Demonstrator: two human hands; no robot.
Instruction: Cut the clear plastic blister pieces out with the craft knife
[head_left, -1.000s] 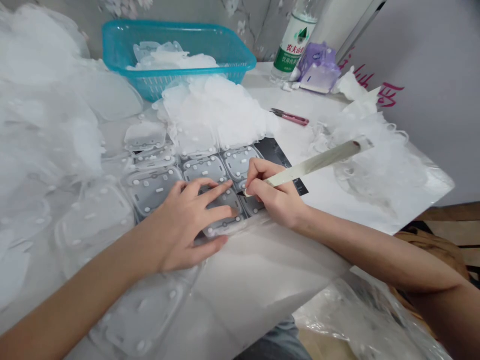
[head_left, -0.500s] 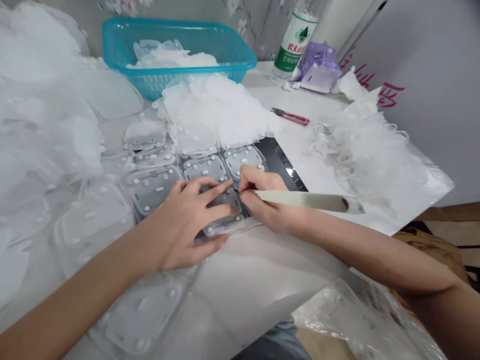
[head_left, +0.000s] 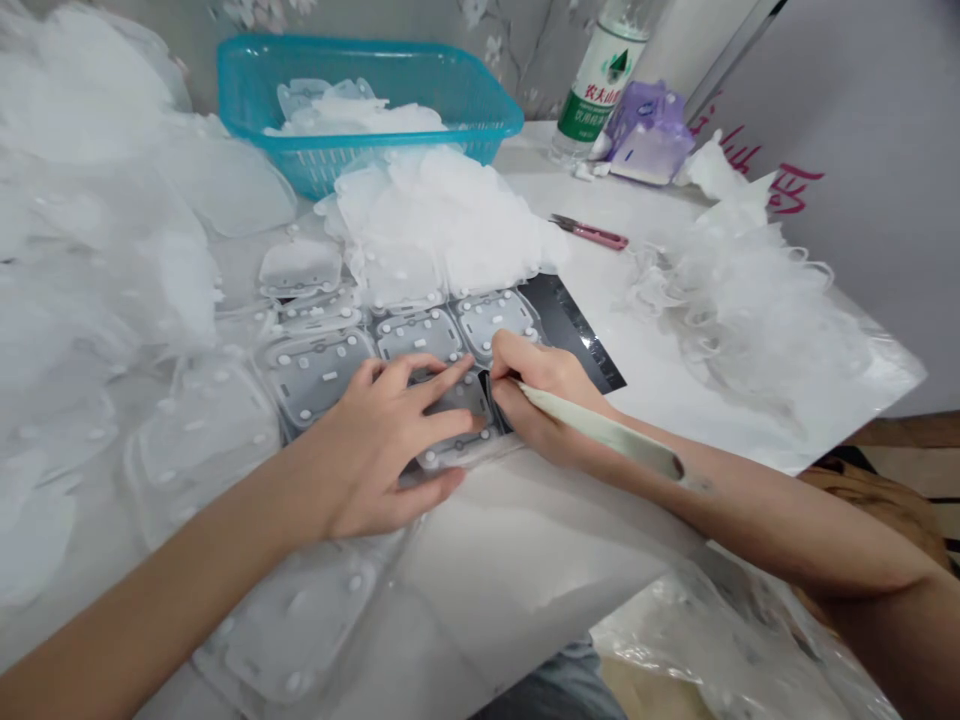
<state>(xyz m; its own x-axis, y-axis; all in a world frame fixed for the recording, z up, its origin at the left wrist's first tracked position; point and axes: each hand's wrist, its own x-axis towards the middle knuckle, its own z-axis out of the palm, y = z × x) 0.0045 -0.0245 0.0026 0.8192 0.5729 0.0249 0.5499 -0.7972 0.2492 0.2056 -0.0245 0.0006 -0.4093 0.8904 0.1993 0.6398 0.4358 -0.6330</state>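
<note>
My left hand (head_left: 394, 435) lies with its fingers spread, pressing on a translucent, rounded-square plastic piece (head_left: 454, 456) dotted with white knobs. Between thumb and curled fingers, my right hand (head_left: 546, 392) pinches a slim tool with a long pale handle (head_left: 604, 428). Its working tip is hidden by the hand at the right edge of that piece. Similar plastic pieces (head_left: 319, 378) lie in rows beside my left hand, partly on a dark mat (head_left: 566, 325).
A heap of white pieces (head_left: 457, 215) stands before a teal basket (head_left: 375, 148). More sheets (head_left: 97, 180) pile up at left. Pink-handled snips (head_left: 592, 232), a water bottle (head_left: 596, 95), a purple packet (head_left: 651, 135) and curled offcuts (head_left: 750, 290) occupy the right side.
The tool's rear end has swung down and left, nearer my right forearm. My left hand keeps its place on the piece, while the whole view has shifted slightly.
</note>
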